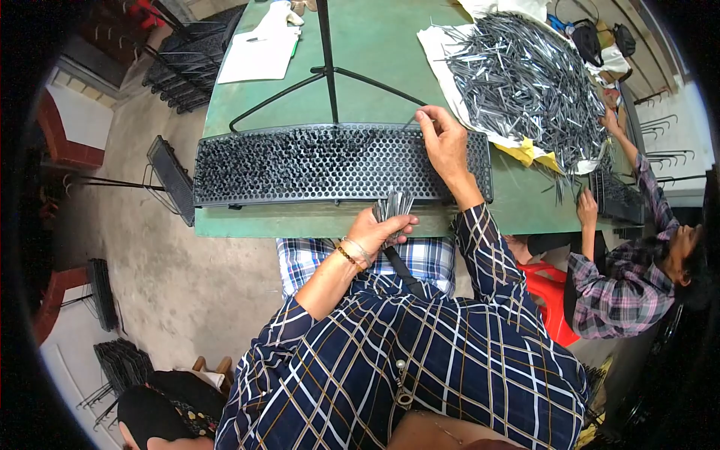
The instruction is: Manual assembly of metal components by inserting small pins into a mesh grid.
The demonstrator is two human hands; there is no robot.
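A long black perforated panel (pixel 360 166) lies across the green table in front of me. Its left part is filled with short dark tufts, while open holes show towards the right. Just off the panel's near edge, my left hand (pixel 375 231) is wrapped round a bundle of thin grey-black strips (pixel 393 206), their ends fanning upward. Over the panel's far edge, right of the middle, my right hand (pixel 444 142) is pinched on one thin dark strip (pixel 412 120). A black metal rod frame (pixel 331 71) with two spread arms reaches down to the panel's far side.
A large heap of loose strips (pixel 517 71) lies on white sacking at the right. Beyond it a co-worker (pixel 622 277) works at another black panel (pixel 621 196). Papers with a pen (pixel 259 54) lie at the far left of the green table (pixel 375 45). More panels (pixel 174 180) stand on the floor.
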